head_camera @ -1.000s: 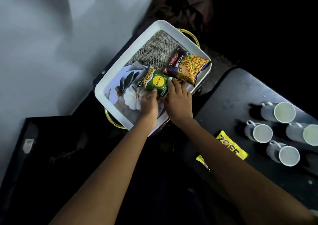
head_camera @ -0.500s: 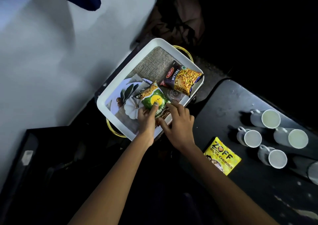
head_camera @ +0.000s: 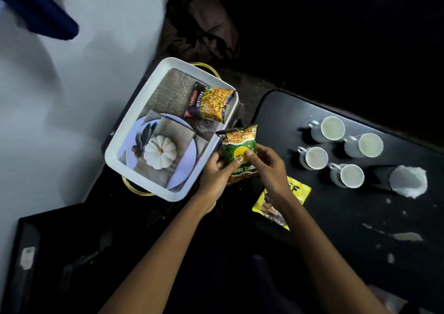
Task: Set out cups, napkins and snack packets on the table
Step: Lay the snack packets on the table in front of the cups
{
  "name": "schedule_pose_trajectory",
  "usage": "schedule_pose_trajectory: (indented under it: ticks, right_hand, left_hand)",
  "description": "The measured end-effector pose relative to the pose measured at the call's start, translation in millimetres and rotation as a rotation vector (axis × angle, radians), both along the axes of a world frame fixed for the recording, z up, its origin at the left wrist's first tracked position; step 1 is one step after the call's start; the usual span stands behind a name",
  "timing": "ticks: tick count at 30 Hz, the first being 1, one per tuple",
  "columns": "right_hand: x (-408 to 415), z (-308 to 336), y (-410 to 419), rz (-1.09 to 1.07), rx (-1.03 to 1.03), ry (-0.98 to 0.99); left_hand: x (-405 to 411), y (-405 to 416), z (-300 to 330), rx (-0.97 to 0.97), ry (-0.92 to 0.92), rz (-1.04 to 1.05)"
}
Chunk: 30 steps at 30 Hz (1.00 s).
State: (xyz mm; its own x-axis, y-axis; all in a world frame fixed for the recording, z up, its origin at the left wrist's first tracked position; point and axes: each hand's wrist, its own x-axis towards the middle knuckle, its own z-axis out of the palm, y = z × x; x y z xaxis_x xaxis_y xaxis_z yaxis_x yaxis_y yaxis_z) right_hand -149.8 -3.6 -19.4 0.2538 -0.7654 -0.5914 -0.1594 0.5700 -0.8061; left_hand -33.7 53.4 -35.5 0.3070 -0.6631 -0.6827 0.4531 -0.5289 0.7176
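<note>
Dark table waits at right as I've lifted the green snack packet clear of the tray, left hand and right hand both pinching it, next stop beside the cups

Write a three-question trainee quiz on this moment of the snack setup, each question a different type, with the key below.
1. True or false: the green snack packet lies flat inside the white tray.
2. How many white cups with handles stand on the black table?
   A. two  B. four  C. six
3. Fill in: the only packet inside the tray is the dark ______ packet.

Key
1. False: the left hand and right hand both grip it off the tray's corner, beside the table.
2. B. The yellow packet lies near them.
3. Mixture.
</note>
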Motion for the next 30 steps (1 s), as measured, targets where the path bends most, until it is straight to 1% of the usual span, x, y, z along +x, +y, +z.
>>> schedule_pose_trajectory:
  ticks: [4,7,10,14,17,19,21,23,26,30]
  right_hand:
    - [-39.7,-1.2,7.4,-0.172,0.028,0.033]
    - [-69.1,-5.8,17.3,-0.336,0.099,0.038]
    - [-100.4,-15.4,31.1,-0.489,0.144,0.065]
    - [-141.2,-33.5,50.0,-0.665,0.194,0.135]
    - [-172.1,-51.1,64.0,-0.697,0.183,0.205]
    - [-190.9,-64.0,73.1,-0.695,0.174,0.266]
    - [-205.2,-75.6,79.9,-0.676,0.173,0.334]
    - [-216.5,-86.2,84.6,-0.642,0.184,0.386]
    - [-224.7,-98.9,88.9,-0.587,0.186,0.41]
    - [-226.6,-112.1,88.1,-0.498,0.163,0.434]
  left_hand:
    - [-31.6,-2.0,2.3,0.033,0.021,-0.121]
    - [-56.6,-3.0,-1.3,0.054,0.052,-0.19]
    - [-87.7,-2.4,-8.4,0.073,-0.005,-0.331]
    - [-123.9,3.1,-26.1,0.133,-0.218,-0.542]
    - [-139.9,9.2,-41.7,0.127,-0.476,-0.78]
    - [-149.1,12.9,-50.9,0.097,-0.659,-0.931]
    - [-154.9,17.4,-58.2,0.084,-0.787,-1.055]
    - [-160.4,20.5,-65.2,0.057,-0.883,-1.157]
    - [-165.6,22.9,-74.1,0.012,-1.018,-1.31]
    - [-167.9,22.5,-87.6,0.023,-1.133,-1.477]
